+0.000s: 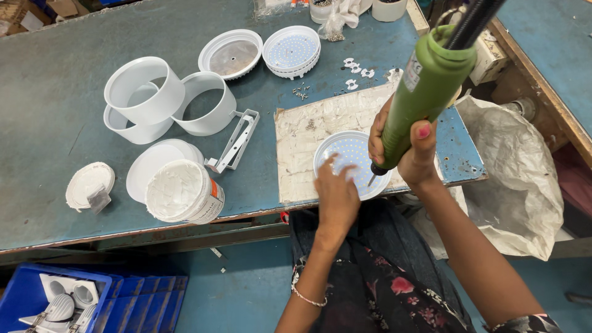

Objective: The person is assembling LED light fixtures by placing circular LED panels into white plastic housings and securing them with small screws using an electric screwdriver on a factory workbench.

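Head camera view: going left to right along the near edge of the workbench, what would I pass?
Small white lid → white tub of paste → metal bracket → left hand on the round white LED disc → right hand holding the green electric screwdriver → white sack.

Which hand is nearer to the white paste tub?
Left. The left hand rests on the round LED disc, right of the paste tub; the right hand, gripping the green screwdriver, is farther right.

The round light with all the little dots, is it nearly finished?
Partly. One dotted round plate already sits in its white rim. The right hand presses a green power screwdriver onto the round light plate, steadied by the left hand. White ring housings and loose screws lie unused.
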